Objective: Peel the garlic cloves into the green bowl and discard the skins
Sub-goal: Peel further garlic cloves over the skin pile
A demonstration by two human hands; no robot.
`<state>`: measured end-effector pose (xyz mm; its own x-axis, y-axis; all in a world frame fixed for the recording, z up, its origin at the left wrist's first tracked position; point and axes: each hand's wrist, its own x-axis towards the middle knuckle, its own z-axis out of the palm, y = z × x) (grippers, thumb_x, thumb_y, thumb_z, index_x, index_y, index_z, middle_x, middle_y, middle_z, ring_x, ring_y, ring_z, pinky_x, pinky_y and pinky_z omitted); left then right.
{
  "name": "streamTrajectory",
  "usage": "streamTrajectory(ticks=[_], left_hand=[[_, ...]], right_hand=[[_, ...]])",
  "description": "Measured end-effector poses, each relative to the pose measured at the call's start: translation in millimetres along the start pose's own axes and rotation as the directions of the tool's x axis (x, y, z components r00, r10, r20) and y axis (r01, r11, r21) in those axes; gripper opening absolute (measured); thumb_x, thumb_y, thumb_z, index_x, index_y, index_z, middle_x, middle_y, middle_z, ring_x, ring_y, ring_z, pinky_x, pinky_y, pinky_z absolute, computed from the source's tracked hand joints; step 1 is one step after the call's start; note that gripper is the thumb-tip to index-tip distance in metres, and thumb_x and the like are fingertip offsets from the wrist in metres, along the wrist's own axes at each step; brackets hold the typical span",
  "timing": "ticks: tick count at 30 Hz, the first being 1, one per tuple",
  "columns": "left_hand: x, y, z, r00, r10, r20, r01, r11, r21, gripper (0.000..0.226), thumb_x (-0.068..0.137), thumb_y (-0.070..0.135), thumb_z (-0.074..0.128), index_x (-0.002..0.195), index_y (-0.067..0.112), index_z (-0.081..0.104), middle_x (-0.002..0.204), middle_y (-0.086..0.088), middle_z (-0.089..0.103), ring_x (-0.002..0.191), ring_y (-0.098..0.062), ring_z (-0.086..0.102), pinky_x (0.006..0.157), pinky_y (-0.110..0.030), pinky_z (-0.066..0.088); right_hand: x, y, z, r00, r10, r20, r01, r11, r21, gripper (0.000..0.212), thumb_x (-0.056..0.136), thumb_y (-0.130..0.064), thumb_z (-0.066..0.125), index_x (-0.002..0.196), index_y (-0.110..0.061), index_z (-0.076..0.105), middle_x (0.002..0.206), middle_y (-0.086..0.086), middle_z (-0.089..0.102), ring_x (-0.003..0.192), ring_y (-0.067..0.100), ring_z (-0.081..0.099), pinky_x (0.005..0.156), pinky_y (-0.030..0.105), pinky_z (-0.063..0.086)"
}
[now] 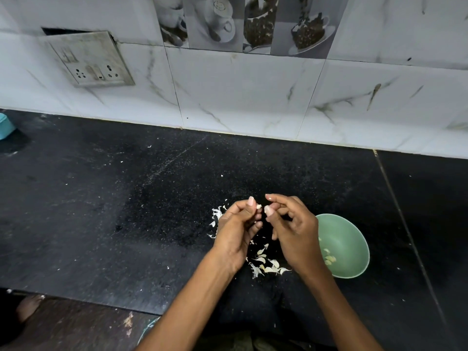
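Peeled cloves (329, 258) lie in green bowl (354, 239); both hands (263, 211) pinch one garlic clove (258, 206).

No text, label, brand, number or sign can be read anywhere. The switch and socket plate (91, 59) on the wall carries no legible marking, and the decorative tiles (243, 21) above are printed with coffee cups and beans only, without lettering.

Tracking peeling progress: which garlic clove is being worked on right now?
The garlic clove pinched in the left hand, above the counter; the other cloves lie in the green bowl.
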<state>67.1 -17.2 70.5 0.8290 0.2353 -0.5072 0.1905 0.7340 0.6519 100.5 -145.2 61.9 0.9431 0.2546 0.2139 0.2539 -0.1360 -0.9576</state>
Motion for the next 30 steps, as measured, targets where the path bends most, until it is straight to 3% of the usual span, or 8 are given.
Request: streamTrajectory(ticks=[6, 10, 13, 15, 21, 30], left_hand=[[-2, -5, 0, 0.973, 0.229, 0.029, -0.231, 0.965, 0.122, 0.02, 0.082, 0.022, 0.072, 0.093, 0.006, 0.067, 0.083, -0.007, 0.069, 0.074, -0.017, 0.064, 0.071, -0.033, 0.052], [-2, -6, 1, 0.934, 0.355, 0.021, -0.355, 0.924, 0.14, 0.018, 0.081, 0.013, 0.073, 0.092, 0.0, 0.068, 0.077, -0.008, 0.069, 0.066, -0.017, 0.063, 0.063, -0.03, 0.053], [-3, -6, 1, 0.914, 0.405, 0.035, -0.405, 0.902, 0.151, 0.005, 0.084, -0.003, 0.071, 0.088, -0.002, 0.069, 0.076, -0.006, 0.072, 0.066, -0.014, 0.066, 0.065, -0.024, 0.057], [-4, -6, 1, 0.907, 0.418, 0.046, -0.42, 0.893, 0.164, 0.008, 0.083, -0.008, 0.071, 0.087, -0.001, 0.072, 0.077, -0.008, 0.074, 0.067, -0.014, 0.068, 0.066, -0.024, 0.058], [-3, -3, 2, 0.883, 0.47, 0.021, -0.466, 0.869, 0.168, 0.017, 0.074, 0.004, 0.078, 0.091, 0.001, 0.077, 0.088, -0.016, 0.076, 0.077, -0.02, 0.07, 0.075, -0.03, 0.059], [-1, 2, 0, 0.885, 0.466, 0.003, -0.452, 0.857, 0.248, 0.014, 0.08, -0.006, 0.076, 0.088, 0.005, 0.078, 0.084, -0.014, 0.075, 0.074, -0.021, 0.068, 0.073, -0.031, 0.058]], right_hand=[[3, -16, 2, 0.991, 0.131, -0.007, -0.13, 0.99, 0.05, 0.011, 0.091, 0.0, 0.074, 0.094, -0.008, 0.08, 0.077, 0.003, 0.075, 0.055, 0.011, 0.069, 0.049, 0.022, 0.05], [5, -20, 7, 0.973, 0.227, -0.049, -0.218, 0.965, 0.149, 0.01, 0.09, 0.003, 0.073, 0.091, -0.005, 0.079, 0.069, 0.008, 0.076, 0.058, 0.019, 0.072, 0.05, 0.026, 0.054], [7, -23, 11, 0.95, 0.298, -0.096, -0.268, 0.931, 0.246, 0.016, 0.089, 0.007, 0.071, 0.084, -0.006, 0.08, 0.067, 0.014, 0.074, 0.056, 0.021, 0.069, 0.05, 0.027, 0.055], [9, -25, 12, 0.941, 0.32, -0.109, -0.278, 0.915, 0.293, 0.019, 0.088, 0.009, 0.07, 0.082, -0.006, 0.08, 0.067, 0.016, 0.073, 0.055, 0.021, 0.067, 0.049, 0.027, 0.054], [10, -25, 10, 0.969, 0.232, -0.08, -0.205, 0.945, 0.255, 0.01, 0.089, 0.005, 0.073, 0.094, -0.002, 0.079, 0.071, 0.014, 0.075, 0.062, 0.024, 0.071, 0.054, 0.03, 0.058], [6, -27, 16, 0.975, 0.174, -0.141, -0.165, 0.984, 0.073, 0.014, 0.088, 0.004, 0.074, 0.09, -0.008, 0.08, 0.073, 0.002, 0.077, 0.061, 0.017, 0.075, 0.053, 0.024, 0.058]])
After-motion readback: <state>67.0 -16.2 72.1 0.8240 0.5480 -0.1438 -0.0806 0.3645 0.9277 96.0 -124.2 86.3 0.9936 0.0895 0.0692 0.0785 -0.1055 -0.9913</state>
